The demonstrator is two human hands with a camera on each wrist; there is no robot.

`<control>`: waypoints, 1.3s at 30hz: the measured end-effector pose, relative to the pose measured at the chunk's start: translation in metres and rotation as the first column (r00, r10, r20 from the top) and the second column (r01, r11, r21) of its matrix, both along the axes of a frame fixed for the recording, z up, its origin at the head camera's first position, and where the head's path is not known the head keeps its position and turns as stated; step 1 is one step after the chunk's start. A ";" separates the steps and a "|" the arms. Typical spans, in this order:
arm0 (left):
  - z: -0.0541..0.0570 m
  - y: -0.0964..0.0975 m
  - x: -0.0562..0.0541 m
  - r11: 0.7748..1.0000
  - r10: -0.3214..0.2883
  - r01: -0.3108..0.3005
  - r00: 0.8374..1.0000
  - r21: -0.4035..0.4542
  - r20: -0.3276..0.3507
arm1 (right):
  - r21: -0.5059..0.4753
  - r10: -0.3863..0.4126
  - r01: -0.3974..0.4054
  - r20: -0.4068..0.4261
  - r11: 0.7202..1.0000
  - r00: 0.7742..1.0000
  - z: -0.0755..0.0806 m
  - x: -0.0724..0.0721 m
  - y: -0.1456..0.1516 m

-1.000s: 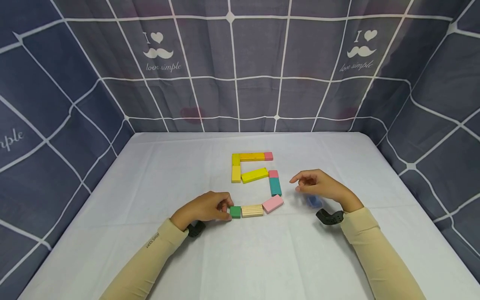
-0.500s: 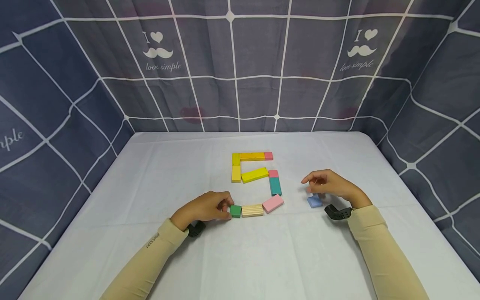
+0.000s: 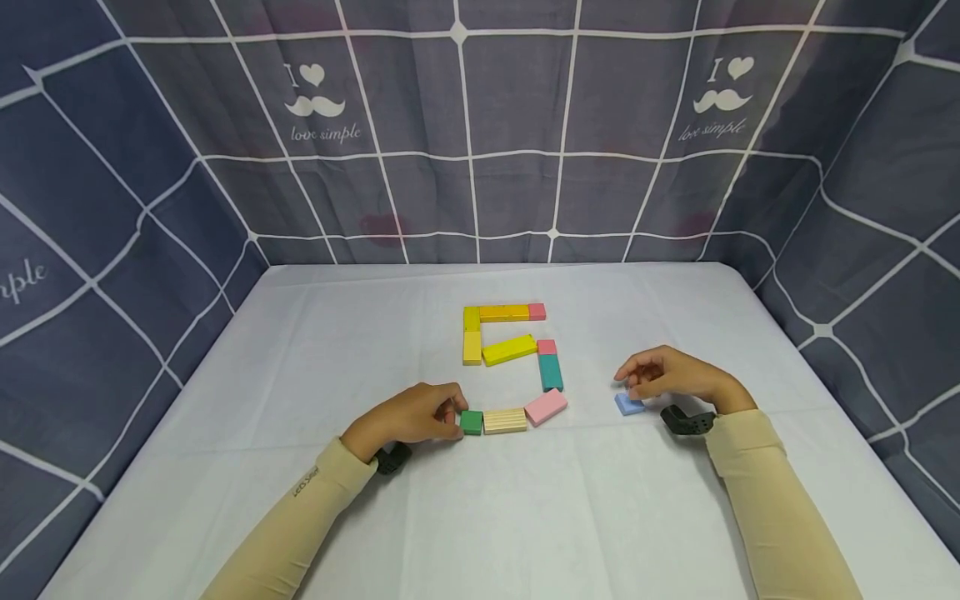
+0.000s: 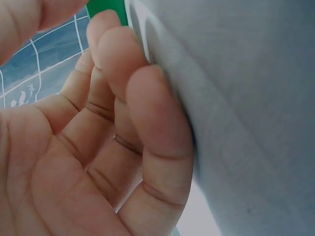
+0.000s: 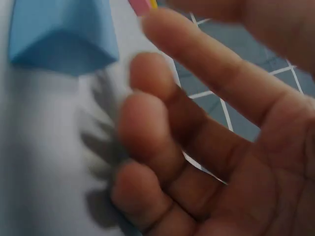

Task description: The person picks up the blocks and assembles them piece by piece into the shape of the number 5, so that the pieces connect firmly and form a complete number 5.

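My left hand point(image 3: 408, 414) pinches the small green block point(image 3: 471, 422) between thumb and index finger at its left end. In the left wrist view, a bit of the green block point(image 4: 107, 6) shows past the curled fingers. To the block's right lie a ridged natural-wood block point(image 3: 505, 421) and a tilted pink block point(image 3: 546, 407). My right hand point(image 3: 678, 375) hovers with loosely bent fingers just behind and right of a blue block point(image 3: 627, 404), partly covering it. In the right wrist view, the blue block point(image 5: 59, 34) lies apart from the fingertips, and nothing is held.
Farther back, yellow blocks point(image 3: 472, 348), an orange-yellow bar point(image 3: 504, 313), a slanted yellow bar point(image 3: 510, 350) and a teal block point(image 3: 551, 372) continue the line of blocks. Small pink blocks point(image 3: 537, 312) stand at two ends. A white cloth point(image 3: 337, 333) covers the table; checked curtains point(image 3: 510, 200) enclose it.
The right hand has drawn away to the right and slightly toward me, uncovering the blue block on the cloth. The left hand stays at the green block, which has shifted very slightly.
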State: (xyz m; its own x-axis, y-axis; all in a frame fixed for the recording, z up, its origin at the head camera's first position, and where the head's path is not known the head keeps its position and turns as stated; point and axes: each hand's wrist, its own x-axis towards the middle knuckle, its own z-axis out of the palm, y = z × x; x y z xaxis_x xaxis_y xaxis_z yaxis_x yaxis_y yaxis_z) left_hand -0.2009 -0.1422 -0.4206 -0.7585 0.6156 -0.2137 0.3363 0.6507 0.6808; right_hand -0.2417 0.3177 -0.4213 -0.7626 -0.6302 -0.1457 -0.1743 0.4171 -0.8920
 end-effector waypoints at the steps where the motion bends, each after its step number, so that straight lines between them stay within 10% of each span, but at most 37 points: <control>1: 0.000 0.000 0.000 1.000 -0.004 0.004 1.000 0.003 0.000 | 0.006 0.019 -0.019 0.003 1.000 1.000 0.000 0.000 0.001; 10: -0.002 0.000 -0.001 1.000 -0.013 0.013 1.000 0.003 -0.003 | 0.029 0.109 -0.109 0.005 0.994 0.994 -0.002 0.000 0.007; 39: 0.001 -0.002 -0.001 0.999 -0.032 0.032 0.999 0.005 -0.009 | 0.069 0.047 -0.044 -0.038 0.997 0.998 -0.003 0.000 0.002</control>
State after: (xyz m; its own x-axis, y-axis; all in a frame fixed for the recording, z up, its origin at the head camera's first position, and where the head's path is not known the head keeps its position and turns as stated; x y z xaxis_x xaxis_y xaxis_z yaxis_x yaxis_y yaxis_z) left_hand -0.2024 -0.1440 -0.4201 -0.7403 0.6405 -0.2043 0.3628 0.6364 0.6808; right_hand -0.2419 0.3199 -0.4239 -0.7396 -0.6539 -0.1596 -0.2287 0.4672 -0.8541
